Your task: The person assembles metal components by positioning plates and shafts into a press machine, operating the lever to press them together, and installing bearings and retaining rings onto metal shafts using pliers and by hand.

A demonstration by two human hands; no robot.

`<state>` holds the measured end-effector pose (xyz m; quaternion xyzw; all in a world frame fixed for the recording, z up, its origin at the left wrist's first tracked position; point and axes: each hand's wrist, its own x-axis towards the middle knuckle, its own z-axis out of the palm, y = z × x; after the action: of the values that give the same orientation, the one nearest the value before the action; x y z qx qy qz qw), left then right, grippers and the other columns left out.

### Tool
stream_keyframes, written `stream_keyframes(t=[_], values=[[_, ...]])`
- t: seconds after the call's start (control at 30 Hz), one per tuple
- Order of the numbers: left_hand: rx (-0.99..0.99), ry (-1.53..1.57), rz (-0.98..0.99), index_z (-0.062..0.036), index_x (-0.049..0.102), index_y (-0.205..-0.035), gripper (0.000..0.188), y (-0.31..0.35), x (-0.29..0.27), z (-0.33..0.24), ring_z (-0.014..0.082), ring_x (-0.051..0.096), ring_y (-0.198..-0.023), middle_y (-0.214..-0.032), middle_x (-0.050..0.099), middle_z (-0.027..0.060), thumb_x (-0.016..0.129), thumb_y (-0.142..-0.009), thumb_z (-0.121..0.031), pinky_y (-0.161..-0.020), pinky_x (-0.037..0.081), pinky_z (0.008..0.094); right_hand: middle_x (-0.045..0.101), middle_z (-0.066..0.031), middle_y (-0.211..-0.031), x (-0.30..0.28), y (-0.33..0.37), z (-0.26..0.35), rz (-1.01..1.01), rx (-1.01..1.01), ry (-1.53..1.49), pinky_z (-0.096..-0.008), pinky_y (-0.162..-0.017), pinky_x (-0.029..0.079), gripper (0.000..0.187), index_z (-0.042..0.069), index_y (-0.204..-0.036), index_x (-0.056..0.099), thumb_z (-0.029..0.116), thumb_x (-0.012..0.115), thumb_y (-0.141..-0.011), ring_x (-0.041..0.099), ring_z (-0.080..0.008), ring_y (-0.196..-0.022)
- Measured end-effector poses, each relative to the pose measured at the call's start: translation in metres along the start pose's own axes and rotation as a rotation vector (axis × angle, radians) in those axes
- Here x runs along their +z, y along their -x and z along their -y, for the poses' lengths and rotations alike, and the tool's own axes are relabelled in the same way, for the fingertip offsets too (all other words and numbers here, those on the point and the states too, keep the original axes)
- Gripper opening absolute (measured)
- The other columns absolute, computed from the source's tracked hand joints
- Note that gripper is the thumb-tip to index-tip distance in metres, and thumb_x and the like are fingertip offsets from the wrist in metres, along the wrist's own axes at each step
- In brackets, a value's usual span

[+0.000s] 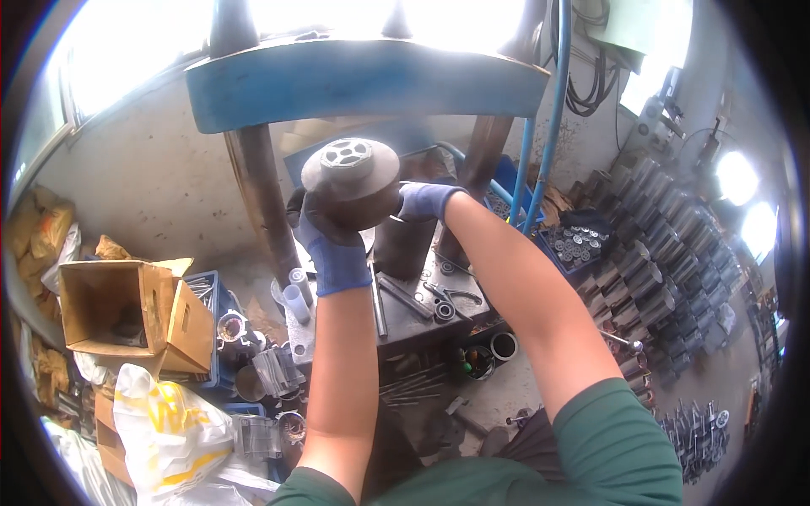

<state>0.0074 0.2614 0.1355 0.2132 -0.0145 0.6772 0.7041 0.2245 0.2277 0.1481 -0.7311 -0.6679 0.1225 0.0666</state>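
Observation:
A heavy round metal part [377, 173] is raised in front of me, with a wide flange and a spoked hub [347, 158] on top. My left hand [333, 246], in a blue and dark work glove, grips its left and lower side. At its right edge is my right hand [422, 201], gloved alike, with curled fingers partly hidden against the part. Beneath it stands a dark metal cylinder [403, 249] on the press bed [405, 325]. Circlip pliers [451, 294], a bearing ring [444, 311] and metal bars [405, 297] lie on the bed beside the cylinder.
The blue press beam [367, 84] spans overhead between two posts. To the left are an open cardboard box [114, 308] and a white plastic bag [173, 430]. Stacked metal cylinders [650, 244] and a bin of small round parts [578, 244] are at the right.

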Motion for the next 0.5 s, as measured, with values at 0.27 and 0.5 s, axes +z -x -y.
stream_keyframes(t=[0.27, 0.5], values=[[-0.100, 0.065, -0.114, -0.0040, 0.059, -0.104, 0.033, 0.004, 0.014, -0.017, 0.0226, 0.066, -0.089, -0.100, 0.064, 0.0088, 0.076, -0.075, -0.001, -0.082, 0.058, 0.0381, 0.076, -0.0144, -0.114, 0.019, -0.058, -0.020, 0.213, -0.090, 0.248, -0.0391, -0.093, 0.056, 0.032, 0.007, -0.117, 0.074, 0.026, 0.065, -0.093, 0.071, -0.0302, -0.106], [-0.107, 0.073, -0.163, -0.0015, 0.057, -0.107, 0.038, -0.001, 0.014, 0.015, 0.0237, 0.066, -0.094, -0.100, 0.062, 0.0093, 0.076, -0.074, -0.004, -0.084, 0.059, 0.0381, 0.078, -0.0131, -0.105, 0.002, -0.029, -0.042, -0.143, -0.175, 0.479, -0.0388, -0.089, 0.057, 0.036, 0.008, -0.112, 0.077, 0.036, 0.064, -0.095, 0.075, -0.0271, -0.100]])
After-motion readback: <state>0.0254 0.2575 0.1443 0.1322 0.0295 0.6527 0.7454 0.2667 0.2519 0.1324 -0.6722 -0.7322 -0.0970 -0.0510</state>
